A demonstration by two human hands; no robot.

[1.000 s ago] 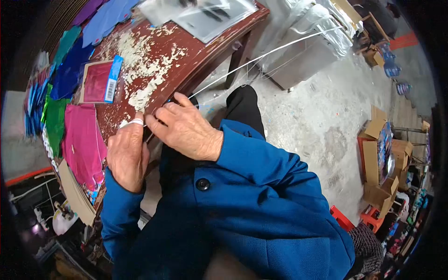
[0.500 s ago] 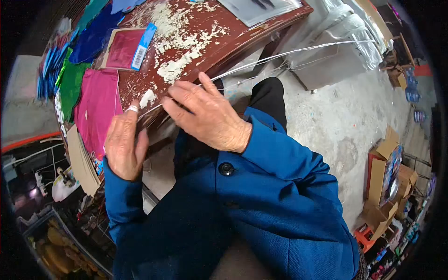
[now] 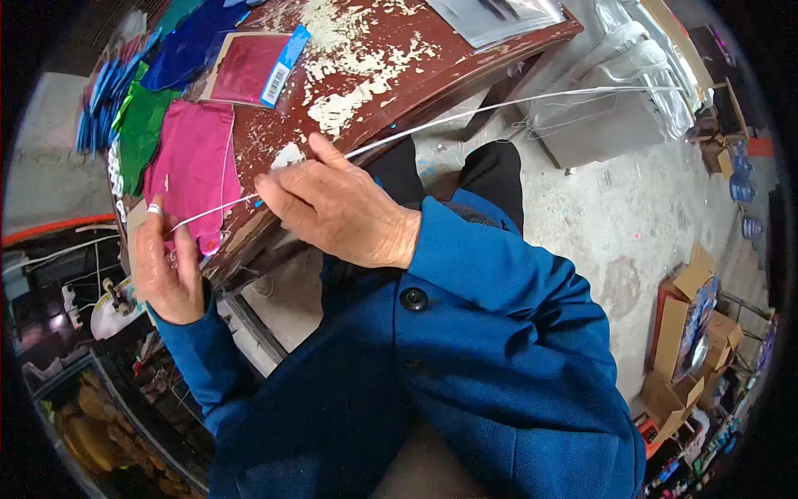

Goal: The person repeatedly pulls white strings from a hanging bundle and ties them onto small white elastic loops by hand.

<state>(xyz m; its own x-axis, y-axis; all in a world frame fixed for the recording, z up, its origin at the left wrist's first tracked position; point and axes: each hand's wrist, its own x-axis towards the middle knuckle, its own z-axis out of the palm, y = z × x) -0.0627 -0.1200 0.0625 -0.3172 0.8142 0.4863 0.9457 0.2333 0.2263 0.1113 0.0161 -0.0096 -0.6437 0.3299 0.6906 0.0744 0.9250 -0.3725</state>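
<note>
A thin white cord (image 3: 465, 116) stretches from the bundle at the right, through my right hand and on to my left hand. My right hand (image 3: 337, 208) is closed around it over the table's front edge, fingers curled and thumb up. Farther left, my left hand (image 3: 165, 270) has the cord between thumb and forefinger, near a pink cloth piece (image 3: 195, 150); a white band circles one finger. Behind the cloth lies a flat packet with pink contents and a blue barcode strip (image 3: 256, 71).
The worn red-brown table (image 3: 391, 100) has flaking paint. Green cloth (image 3: 140, 137) and dark blue cloth (image 3: 187, 58) lie at its left, clear plastic bags (image 3: 503, 21) at its back. A grey-white box (image 3: 594, 133) stands right; open cartons (image 3: 673, 333) sit on the floor.
My left hand has moved left and down, drawing out a length of cord between the hands. My right hand has shifted slightly left. The view has turned a little.
</note>
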